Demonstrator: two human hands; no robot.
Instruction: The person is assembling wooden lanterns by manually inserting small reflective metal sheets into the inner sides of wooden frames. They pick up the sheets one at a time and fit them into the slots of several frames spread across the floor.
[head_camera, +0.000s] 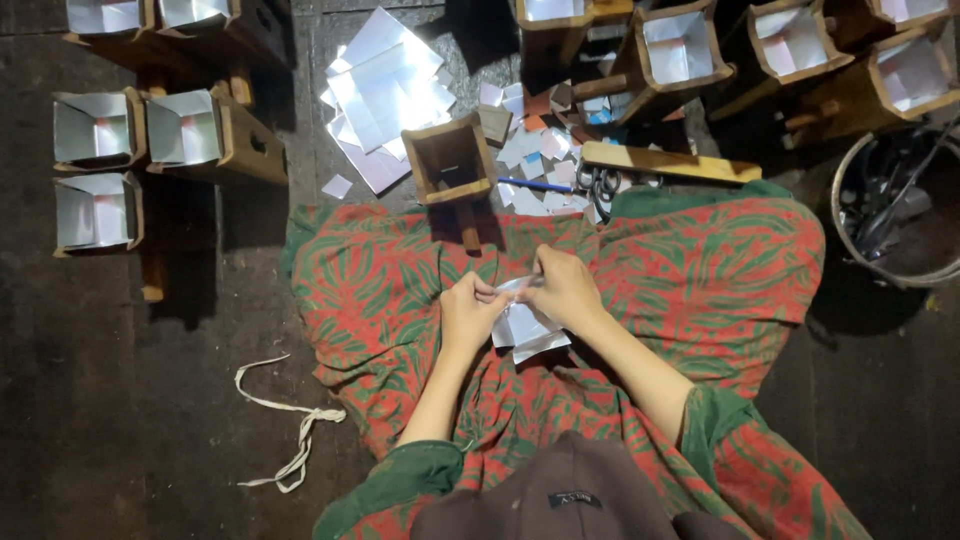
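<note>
Both hands folding silver paper sheet over lap.

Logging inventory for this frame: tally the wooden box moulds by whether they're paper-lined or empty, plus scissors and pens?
Paper-lined wooden moulds: 9, e.g. one at left, one at top
Empty wooden mould: 1
Scissors: 1
Blue pen: 1
Total: 12
Both hands, left and right, grip a folded foil paper piece.

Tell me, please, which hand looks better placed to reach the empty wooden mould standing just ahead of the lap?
Probably the left hand: the wooden mould stands ahead and slightly to its side. The right hand lies farther over and covers more of the silver paper both hands pinch.
</note>
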